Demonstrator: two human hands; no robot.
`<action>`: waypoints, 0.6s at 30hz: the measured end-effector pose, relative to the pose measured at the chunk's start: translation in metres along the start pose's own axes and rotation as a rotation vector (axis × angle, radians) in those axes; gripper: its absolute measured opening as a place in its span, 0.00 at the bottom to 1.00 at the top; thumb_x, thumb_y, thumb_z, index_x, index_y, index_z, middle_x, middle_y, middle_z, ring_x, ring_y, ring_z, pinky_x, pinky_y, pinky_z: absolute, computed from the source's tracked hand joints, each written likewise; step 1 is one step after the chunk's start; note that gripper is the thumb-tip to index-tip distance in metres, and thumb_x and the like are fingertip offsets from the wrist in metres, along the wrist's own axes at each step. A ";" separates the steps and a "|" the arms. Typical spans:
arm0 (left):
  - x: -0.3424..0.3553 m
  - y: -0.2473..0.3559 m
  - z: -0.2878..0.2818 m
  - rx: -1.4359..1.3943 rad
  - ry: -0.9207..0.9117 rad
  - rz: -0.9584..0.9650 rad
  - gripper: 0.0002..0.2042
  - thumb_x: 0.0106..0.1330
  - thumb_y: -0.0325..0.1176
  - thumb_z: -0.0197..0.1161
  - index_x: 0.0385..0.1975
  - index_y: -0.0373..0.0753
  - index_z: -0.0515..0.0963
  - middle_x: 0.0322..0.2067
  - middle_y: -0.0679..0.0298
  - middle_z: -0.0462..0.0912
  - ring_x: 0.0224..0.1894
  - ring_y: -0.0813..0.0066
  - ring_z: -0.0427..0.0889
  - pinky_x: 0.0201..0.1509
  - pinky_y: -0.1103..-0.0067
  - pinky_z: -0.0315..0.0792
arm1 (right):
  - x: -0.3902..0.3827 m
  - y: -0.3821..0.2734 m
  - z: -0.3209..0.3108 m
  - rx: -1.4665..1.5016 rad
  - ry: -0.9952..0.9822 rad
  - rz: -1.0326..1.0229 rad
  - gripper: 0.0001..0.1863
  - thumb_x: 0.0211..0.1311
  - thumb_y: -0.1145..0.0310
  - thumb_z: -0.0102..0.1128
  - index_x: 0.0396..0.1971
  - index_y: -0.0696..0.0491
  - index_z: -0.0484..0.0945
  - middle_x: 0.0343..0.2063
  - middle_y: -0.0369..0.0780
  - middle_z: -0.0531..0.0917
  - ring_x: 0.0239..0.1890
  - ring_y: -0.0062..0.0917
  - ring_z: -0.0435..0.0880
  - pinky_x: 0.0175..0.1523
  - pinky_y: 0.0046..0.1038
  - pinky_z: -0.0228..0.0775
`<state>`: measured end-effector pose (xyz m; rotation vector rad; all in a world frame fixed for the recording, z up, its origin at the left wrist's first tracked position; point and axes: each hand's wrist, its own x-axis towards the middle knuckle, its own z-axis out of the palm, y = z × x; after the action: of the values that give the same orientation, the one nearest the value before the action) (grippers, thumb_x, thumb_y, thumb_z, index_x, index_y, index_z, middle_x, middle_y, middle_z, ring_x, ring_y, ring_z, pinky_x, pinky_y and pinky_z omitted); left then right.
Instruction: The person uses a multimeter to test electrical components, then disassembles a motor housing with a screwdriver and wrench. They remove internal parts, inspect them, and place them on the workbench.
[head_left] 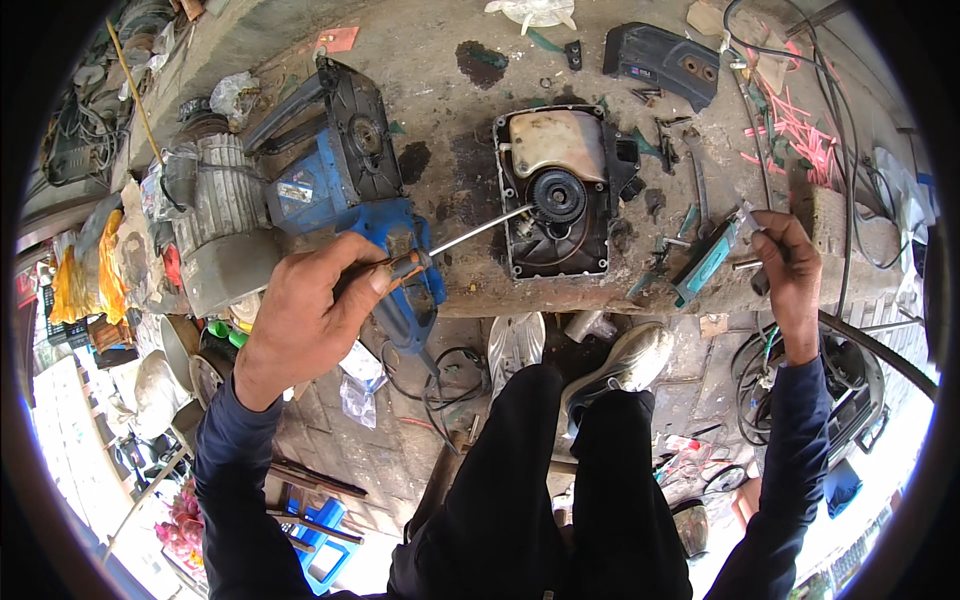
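The left fingers (345, 262) grip a screwdriver (475, 232), its tip at the edge of a black toothed wheel (557, 195) in an open housing (590, 240) beyond and right of them. The right fingers (782, 228) pinch a small pale piece (745, 213), too small to identify, near a teal oblong pack (710, 262) with pale lettering. Just beyond the left fingers, a blue power tool (400, 222) lies under the screwdriver, its white label (295, 192) unreadable. On the worktop (430, 90), beyond the right fingers, are a wrench (699, 185), pink strips (795, 130) and a labelled black cover (662, 65).
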<state>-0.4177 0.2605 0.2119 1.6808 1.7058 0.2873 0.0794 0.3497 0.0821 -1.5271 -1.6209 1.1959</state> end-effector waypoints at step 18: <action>-0.007 0.005 -0.010 0.011 -0.038 -0.038 0.07 0.76 0.30 0.60 0.42 0.31 0.79 0.26 0.56 0.82 0.26 0.71 0.80 0.33 0.74 0.73 | 0.028 -0.071 0.083 -0.476 -0.149 -0.399 0.32 0.51 0.74 0.77 0.60 0.54 0.79 0.49 0.45 0.84 0.54 0.39 0.82 0.62 0.37 0.74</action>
<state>-0.4206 0.2574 0.2245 1.6498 1.7123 0.2268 -0.0290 0.3656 0.1075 -1.3020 -2.2994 0.7514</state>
